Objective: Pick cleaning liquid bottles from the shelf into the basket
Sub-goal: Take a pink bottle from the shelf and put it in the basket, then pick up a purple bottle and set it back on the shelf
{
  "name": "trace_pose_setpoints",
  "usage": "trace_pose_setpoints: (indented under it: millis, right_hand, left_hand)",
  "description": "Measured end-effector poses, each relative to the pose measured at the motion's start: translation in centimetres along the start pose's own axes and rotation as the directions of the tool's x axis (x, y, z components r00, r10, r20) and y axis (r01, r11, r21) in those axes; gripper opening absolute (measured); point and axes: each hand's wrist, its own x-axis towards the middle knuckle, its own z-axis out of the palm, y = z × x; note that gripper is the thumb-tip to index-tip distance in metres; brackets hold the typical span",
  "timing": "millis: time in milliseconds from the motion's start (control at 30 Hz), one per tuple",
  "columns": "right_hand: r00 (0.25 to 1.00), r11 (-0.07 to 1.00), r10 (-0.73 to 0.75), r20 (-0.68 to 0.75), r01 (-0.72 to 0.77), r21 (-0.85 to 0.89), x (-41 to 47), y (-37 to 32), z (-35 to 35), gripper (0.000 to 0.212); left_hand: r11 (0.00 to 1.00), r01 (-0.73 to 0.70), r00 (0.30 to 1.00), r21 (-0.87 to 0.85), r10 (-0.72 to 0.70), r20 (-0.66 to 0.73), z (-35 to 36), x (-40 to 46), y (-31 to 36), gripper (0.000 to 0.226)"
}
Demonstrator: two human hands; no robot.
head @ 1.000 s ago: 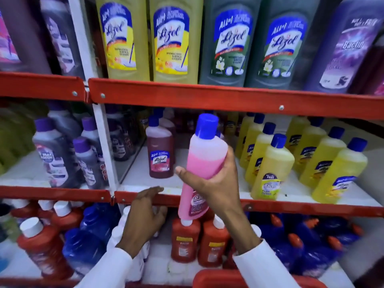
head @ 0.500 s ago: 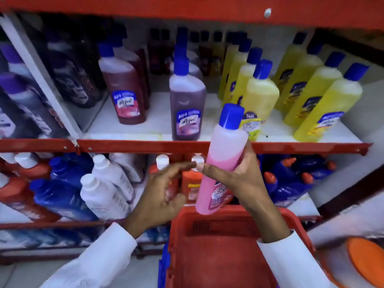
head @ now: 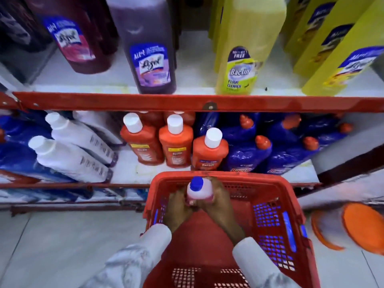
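A pink cleaning liquid bottle (head: 200, 191) with a blue cap stands upright inside the red plastic basket (head: 276, 206), near its far wall. Both my hands are down in the basket and wrapped around it: my left hand (head: 180, 208) on its left side, my right hand (head: 218, 201) on its right side. The bottle's lower half is hidden by my fingers. No other bottle shows in the basket.
The red-edged shelf (head: 187, 104) above carries purple, maroon and yellow bottles. The lower shelf holds white bottles (head: 68, 154), orange bottles (head: 175, 140) and blue bottles (head: 245, 154), just beyond the basket. An orange round object (head: 363, 225) lies on the floor at right.
The pink bottle has gone from in front of the shelf down into the basket. My left hand joined the right on it. The view tilted down.
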Motion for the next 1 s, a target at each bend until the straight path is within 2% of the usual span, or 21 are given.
trace_pose_setpoints:
  millis: [67,167,267,367,467,567,667,767,800,867,933,1000]
  right_hand:
    - [0.997,0.999,0.046,0.054,-0.045,-0.026,0.4,1.9,0.4,0.066]
    - [0.992,0.996,0.036,0.124,-0.025,-0.087,1.1,3.9,1.2,0.045]
    - [0.984,0.994,0.041,0.175,-0.023,-0.104,1.4,5.2,1.9,0.030]
    - [0.982,0.993,0.036,0.184,-0.015,-0.118,2.0,5.9,2.4,0.034]
    - [0.975,0.983,0.025,0.221,0.017,-0.184,2.7,6.0,2.6,0.041]
    - [0.970,0.973,0.045,0.238,0.012,-0.230,2.6,5.4,1.8,0.045]
    - [0.985,0.975,0.036,0.167,0.002,-0.223,2.5,3.0,0.4,0.039]
    - [0.996,0.984,-0.075,0.058,0.083,-0.159,2.7,-1.5,-1.1,0.039]
    - [0.992,0.984,-0.124,0.027,0.127,-0.127,2.7,-3.6,-1.5,0.038]
    - [0.976,0.977,-0.209,-0.059,0.207,-0.045,2.9,-7.8,-2.0,0.027]
    - [0.938,0.950,-0.304,-0.169,0.312,0.021,3.0,-11.9,-2.1,0.017]
    - [0.872,0.902,-0.398,-0.287,0.428,0.051,3.0,-16.3,-1.9,0.015]
  left_hand:
    - [0.995,0.095,0.995,-0.031,-0.095,0.012,1.7,0.8,-2.0,0.057]
    - [0.971,0.236,0.971,0.046,-0.237,0.030,3.6,1.4,-4.6,0.039]
    - [0.966,0.258,0.966,0.022,-0.258,-0.020,5.1,1.9,-6.6,0.041]
    - [0.958,0.287,0.957,-0.021,-0.287,-0.042,5.6,2.4,-7.4,0.029]
    - [0.945,0.322,0.946,0.053,-0.324,0.015,4.6,2.5,-6.4,0.029]
    - [0.968,0.226,0.974,0.108,-0.228,0.012,2.2,1.6,-4.1,0.033]
    - [0.991,0.099,0.995,0.089,-0.100,0.010,-0.9,-0.1,-1.6,0.042]
    - [0.995,-0.051,0.998,0.089,0.053,-0.024,-4.8,-1.2,1.2,0.041]
    - [0.985,-0.142,0.989,0.100,0.145,-0.028,-6.4,-1.4,2.3,0.044]
    - [0.919,-0.304,0.948,0.249,0.319,-0.020,-9.5,-1.4,4.3,0.048]
    - [0.816,-0.394,0.891,0.423,0.452,-0.042,-12.6,-1.1,6.0,0.040]
    - [0.729,-0.469,0.796,0.498,0.594,-0.119,-15.5,-0.5,7.2,0.027]
